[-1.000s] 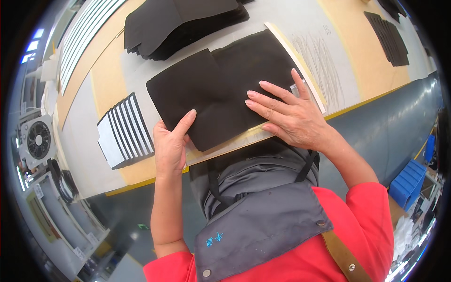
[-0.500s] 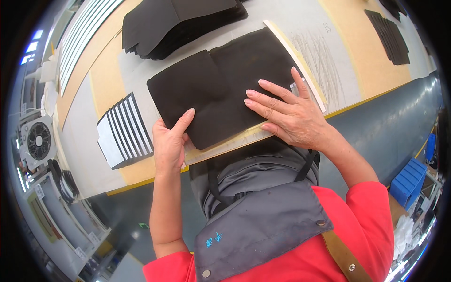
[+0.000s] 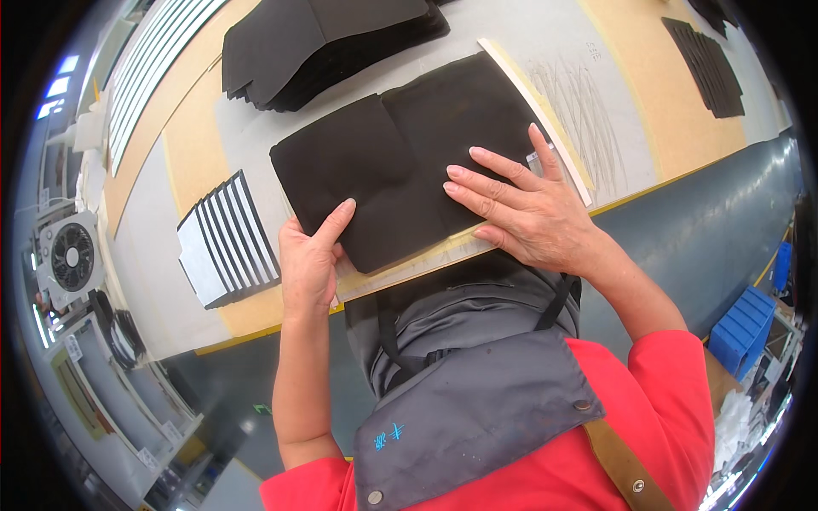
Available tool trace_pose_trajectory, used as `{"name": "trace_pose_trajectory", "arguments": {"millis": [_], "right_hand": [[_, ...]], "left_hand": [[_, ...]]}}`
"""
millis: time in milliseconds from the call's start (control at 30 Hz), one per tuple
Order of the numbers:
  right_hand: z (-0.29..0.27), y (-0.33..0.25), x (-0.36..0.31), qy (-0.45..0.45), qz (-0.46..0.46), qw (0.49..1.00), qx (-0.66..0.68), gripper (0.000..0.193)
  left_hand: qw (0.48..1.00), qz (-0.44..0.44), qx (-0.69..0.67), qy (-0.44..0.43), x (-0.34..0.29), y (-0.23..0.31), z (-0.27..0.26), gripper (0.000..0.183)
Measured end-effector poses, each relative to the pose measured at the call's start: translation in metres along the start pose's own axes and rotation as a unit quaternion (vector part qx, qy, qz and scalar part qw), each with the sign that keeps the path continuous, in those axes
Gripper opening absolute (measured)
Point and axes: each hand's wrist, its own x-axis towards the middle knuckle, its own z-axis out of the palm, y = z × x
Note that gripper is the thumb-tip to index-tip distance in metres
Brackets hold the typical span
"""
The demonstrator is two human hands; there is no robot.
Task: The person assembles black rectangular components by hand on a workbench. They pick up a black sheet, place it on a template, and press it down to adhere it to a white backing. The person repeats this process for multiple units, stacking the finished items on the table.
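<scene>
A black sheet of fabric-like material (image 3: pixel 400 162) lies on the table in front of me, with a crease or seam step running across its middle. My left hand (image 3: pixel 313 255) pinches its near left edge, thumb on top and fingers curled beneath. My right hand (image 3: pixel 528 204) rests flat on its right part, fingers stretched and spread. A pale straight strip (image 3: pixel 541 128) runs along the sheet's right edge. Beside my left hand lies a fanned set of black pieces with white strips (image 3: pixel 226 238).
A thick stack of black pieces (image 3: pixel 332 43) stands at the far side. More fanned black pieces (image 3: pixel 703 68) lie at the far right, and white strips (image 3: pixel 158 68) at the far left. A fan (image 3: pixel 72 255) is off the table's left; a blue crate (image 3: pixel 741 332) is at the right.
Both hands keep their places on the black sheet. Only a very slight shift of the whole view shows.
</scene>
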Motion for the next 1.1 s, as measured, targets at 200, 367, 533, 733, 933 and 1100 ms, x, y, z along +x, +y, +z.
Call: {"name": "trace_pose_trajectory", "arguments": {"millis": [200, 367, 533, 733, 933, 1100], "right_hand": [[-0.0005, -0.0007, 0.0003, -0.004, 0.002, 1.0, 0.003, 0.054], [-0.0002, -0.001, 0.0005, -0.004, 0.003, 1.0, 0.002, 0.054], [0.0021, -0.0007, 0.0003, 0.006, 0.002, 1.0, -0.02, 0.052], [0.001, -0.0011, 0.0006, 0.002, 0.003, 1.0, -0.029, 0.052], [0.0011, -0.0011, 0.0008, 0.001, 0.001, 1.0, -0.029, 0.052], [-0.0022, -0.0013, 0.0013, -0.011, 0.002, 1.0, -0.018, 0.054]], "left_hand": [[1.0, 0.0, -0.002, -0.008, 0.0008, 0.0011, -0.0006, 0.027], [1.0, -0.009, -0.001, -0.018, 0.0038, 0.0007, -0.0033, 0.029], [1.0, -0.012, -0.002, -0.008, 0.0036, 0.002, -0.0006, 0.029], [1.0, -0.014, 0.001, -0.009, 0.0051, 0.0021, -0.0011, 0.03], [1.0, -0.018, 0.005, -0.001, 0.0049, 0.0035, 0.001, 0.031], [1.0, -0.017, 0.005, -0.004, 0.0056, 0.0019, -0.0007, 0.03]]}}
